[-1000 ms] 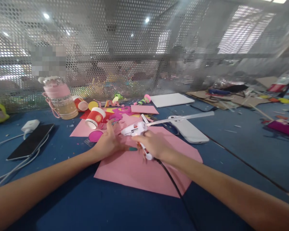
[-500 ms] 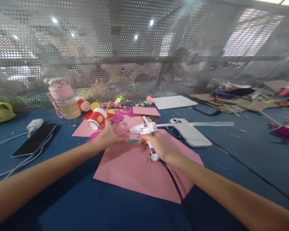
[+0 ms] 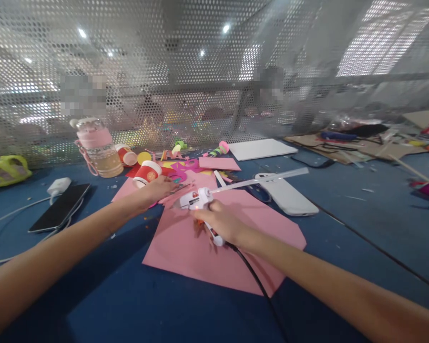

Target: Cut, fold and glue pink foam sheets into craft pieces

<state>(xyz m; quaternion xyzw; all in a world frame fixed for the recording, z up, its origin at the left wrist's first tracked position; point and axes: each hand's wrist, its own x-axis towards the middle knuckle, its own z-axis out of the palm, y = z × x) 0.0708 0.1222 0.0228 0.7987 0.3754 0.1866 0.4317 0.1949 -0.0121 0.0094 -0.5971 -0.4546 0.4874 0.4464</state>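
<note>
My right hand (image 3: 223, 221) grips a white hot glue gun (image 3: 196, 199) over a large pink paper sheet (image 3: 207, 252) on the blue table. A clear glue stick (image 3: 260, 180) juts from the gun's back toward the right, and its black cord (image 3: 257, 281) trails toward me. The gun's nozzle points left. My left hand (image 3: 156, 188) rests further left and back, on pink paper scraps next to a red paper cup (image 3: 147, 173) lying on its side. What the left fingers touch is blurred.
A white phone (image 3: 288, 195) lies face down right of the pink sheet. A black phone (image 3: 60, 206) with a white charger and cable lies at left. A pink-lidded bottle (image 3: 96, 147), coloured paper cut-outs, a white board (image 3: 259, 148) and a perforated metal screen stand behind.
My left hand has slid left and back toward the red cup, away from the gun. My right hand has tilted the gun so the glue stick angles upward to the right.
</note>
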